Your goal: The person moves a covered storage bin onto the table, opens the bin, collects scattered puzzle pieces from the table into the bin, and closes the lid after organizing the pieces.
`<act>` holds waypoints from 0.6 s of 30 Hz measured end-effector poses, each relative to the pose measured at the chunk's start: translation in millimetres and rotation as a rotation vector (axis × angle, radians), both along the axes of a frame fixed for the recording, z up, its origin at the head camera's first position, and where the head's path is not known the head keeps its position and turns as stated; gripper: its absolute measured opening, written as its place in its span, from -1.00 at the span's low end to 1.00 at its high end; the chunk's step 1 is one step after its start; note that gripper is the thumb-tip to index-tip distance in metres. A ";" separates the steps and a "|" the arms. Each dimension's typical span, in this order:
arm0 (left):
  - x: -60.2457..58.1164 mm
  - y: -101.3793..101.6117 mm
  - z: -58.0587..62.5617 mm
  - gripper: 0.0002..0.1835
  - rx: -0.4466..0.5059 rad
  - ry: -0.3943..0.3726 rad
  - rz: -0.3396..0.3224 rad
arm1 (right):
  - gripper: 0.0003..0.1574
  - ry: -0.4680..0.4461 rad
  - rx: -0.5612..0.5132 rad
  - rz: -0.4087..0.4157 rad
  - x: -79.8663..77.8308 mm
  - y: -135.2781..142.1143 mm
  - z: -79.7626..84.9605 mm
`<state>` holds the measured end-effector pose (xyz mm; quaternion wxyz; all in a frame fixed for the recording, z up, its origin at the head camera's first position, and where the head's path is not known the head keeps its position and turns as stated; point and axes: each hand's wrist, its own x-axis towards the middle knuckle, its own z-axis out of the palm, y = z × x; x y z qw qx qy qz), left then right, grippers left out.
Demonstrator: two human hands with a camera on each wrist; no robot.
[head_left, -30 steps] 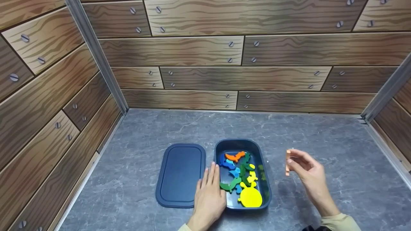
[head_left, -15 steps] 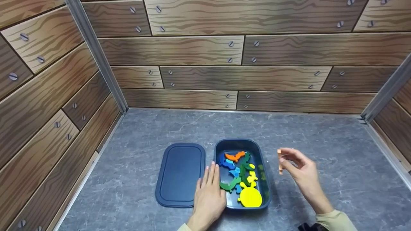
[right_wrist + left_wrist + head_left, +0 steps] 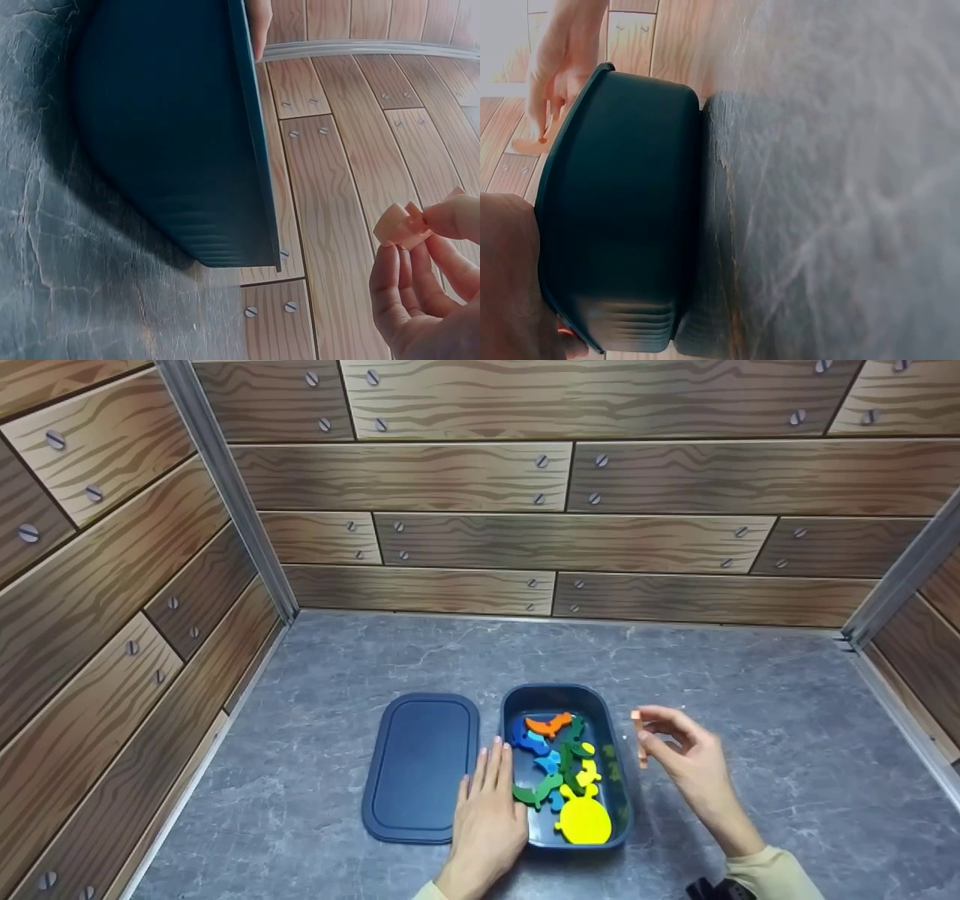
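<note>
My right hand (image 3: 690, 761) pinches a small light-orange shaped piece (image 3: 639, 741) between thumb and fingers, in the air just right of a dark blue plastic box (image 3: 621, 780). The right wrist view shows that orange piece (image 3: 403, 227) at the fingertips, apart from the box wall (image 3: 172, 135). My left hand (image 3: 489, 817) lies flat, fingers straight, over the box's left rim. Inside are several flat animal-like pieces: an orange one (image 3: 550, 725), a large round yellow one (image 3: 585, 820), a curved green one (image 3: 538, 793) and blue ones partly covered by others.
A dark blue lid (image 3: 424, 769) lies flat on the grey marbled table (image 3: 337, 660), left of the box, with the left hand close to its right edge. Wood-patterned panels (image 3: 465, 540) stand behind and at both sides.
My right hand has moved left towards the box, still pinching the orange piece. The left hand and the pieces in the box have stayed in place.
</note>
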<state>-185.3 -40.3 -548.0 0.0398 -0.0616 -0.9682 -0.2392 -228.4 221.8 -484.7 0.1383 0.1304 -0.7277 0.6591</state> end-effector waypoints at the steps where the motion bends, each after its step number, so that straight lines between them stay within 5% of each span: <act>1: -0.1 -0.2 -0.1 -0.28 0.000 0.002 0.001 | -0.64 0.008 0.003 0.008 -0.2 -1.3 -0.2; 18: -0.6 0.1 -0.7 -0.27 0.002 -0.003 0.004 | -0.64 0.048 0.172 0.004 -0.7 -14.7 -1.5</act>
